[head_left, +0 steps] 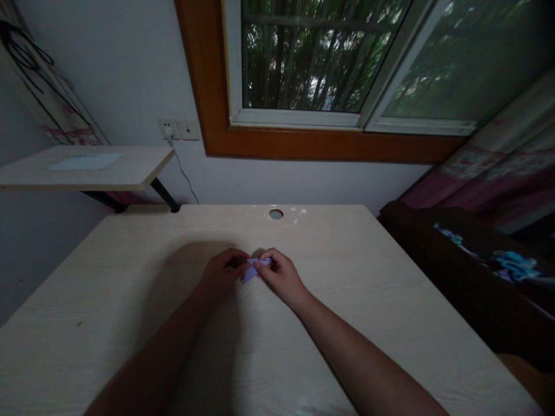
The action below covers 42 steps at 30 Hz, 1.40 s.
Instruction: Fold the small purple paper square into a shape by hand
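A small piece of folded purple paper (250,274) is held between both hands over the middle of the pale wooden table (347,346). My left hand (222,270) pinches its left edge between thumb and fingers. On the other side, my right hand (281,274) grips the right part, its thumb lying across the front. One pointed corner of the paper hangs down between the hands. The fingers hide the rest of its shape.
A raised shelf (143,173) with a sheet of paper (87,162) on it stands at the back left. Near the rear edge is a round cable hole (276,214). Behind are a wall socket (178,129) and a window; a dark surface with blue cloth (515,266) lies right.
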{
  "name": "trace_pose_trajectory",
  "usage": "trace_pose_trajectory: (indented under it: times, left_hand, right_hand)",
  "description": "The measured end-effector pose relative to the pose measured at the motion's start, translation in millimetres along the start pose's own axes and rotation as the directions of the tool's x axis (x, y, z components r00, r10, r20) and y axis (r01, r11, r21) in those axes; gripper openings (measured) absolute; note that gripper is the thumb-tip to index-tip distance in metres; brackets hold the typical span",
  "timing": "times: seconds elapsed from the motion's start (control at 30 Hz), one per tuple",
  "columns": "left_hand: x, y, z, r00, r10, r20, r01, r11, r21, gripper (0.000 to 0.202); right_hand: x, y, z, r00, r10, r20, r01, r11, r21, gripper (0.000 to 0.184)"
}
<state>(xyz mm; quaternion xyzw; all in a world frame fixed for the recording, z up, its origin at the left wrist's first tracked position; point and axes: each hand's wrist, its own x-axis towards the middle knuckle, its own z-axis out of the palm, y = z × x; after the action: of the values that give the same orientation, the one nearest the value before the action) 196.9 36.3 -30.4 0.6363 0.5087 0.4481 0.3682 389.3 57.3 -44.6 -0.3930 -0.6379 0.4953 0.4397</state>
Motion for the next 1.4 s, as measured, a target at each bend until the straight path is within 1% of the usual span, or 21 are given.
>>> trace_pose_trajectory:
  times: [0.1, 0.3, 0.43, 0.8, 0.9, 1.0, 1.07, 1.13, 1.2, 1.4]
  left_hand:
    - [0.0, 0.6, -0.5, 1.000, -0.002, 0.012, 0.002, 1.000, -0.008, 0.018]
    - [-0.4, -1.4, -0.3, 1.000, 0.022, -0.002, -0.022, 1.000, 0.010, 0.017]
    - [-1.0, -2.9, -0.4, 1.000, 0.023, 0.006, -0.023, 1.000, 0.001, 0.018]
    - [-0.8, 5.5, -0.8, 1.000, 0.006, 0.002, -0.006, 1.000, 0.004, 0.018]
    - [-1.1, 7.6, -0.9, 1.000, -0.008, -0.001, 0.008, 1.000, 0.000, 0.016]
    - [-0.8, 8.3, -1.2, 0.999, -0.021, -0.027, 0.021, 1.000, -0.004, 0.015]
    - [-0.3, 7.2, -1.4, 0.999, -0.019, -0.043, 0.018, 1.000, -0.009, 0.015]
    - [0.1, 5.1, -1.3, 0.999, -0.018, -0.047, 0.018, 1.000, -0.015, 0.016]
    - [0.2, 2.6, -1.0, 0.999, -0.020, -0.049, 0.018, 1.000, -0.023, 0.018]
    - [0.2, -0.2, -0.3, 0.997, -0.035, -0.064, 0.033, 0.999, -0.021, 0.020]
  right_hand:
    - [-0.2, -1.3, 0.0, 1.000, 0.005, 0.002, -0.005, 1.000, 0.001, 0.021]
    - [-0.4, -2.4, 0.6, 1.000, 0.016, 0.003, -0.016, 1.000, 0.017, 0.022]
    - [-0.5, -1.8, 0.8, 1.000, 0.018, -0.002, -0.018, 1.000, 0.022, 0.023]
    - [-1.2, -4.4, 0.0, 1.000, 0.002, 0.011, -0.002, 1.000, -0.011, 0.021]
    - [-1.4, -3.8, 0.6, 1.000, -0.011, -0.004, 0.011, 1.000, -0.005, 0.021]
    - [-1.2, -3.0, 2.1, 1.000, -0.025, -0.018, 0.026, 0.999, 0.032, 0.030]
    - [-0.7, -2.5, 3.1, 0.999, -0.036, -0.005, 0.036, 0.997, 0.062, 0.039]
    - [-0.2, -2.2, 3.7, 0.999, -0.042, 0.019, 0.040, 0.996, 0.077, 0.045]
    - [0.1, -1.8, 3.5, 0.999, -0.033, 0.034, 0.031, 0.997, 0.076, 0.047]
    - [0.4, -0.3, 1.9, 1.000, -0.023, 0.010, 0.022, 0.996, 0.086, 0.044]
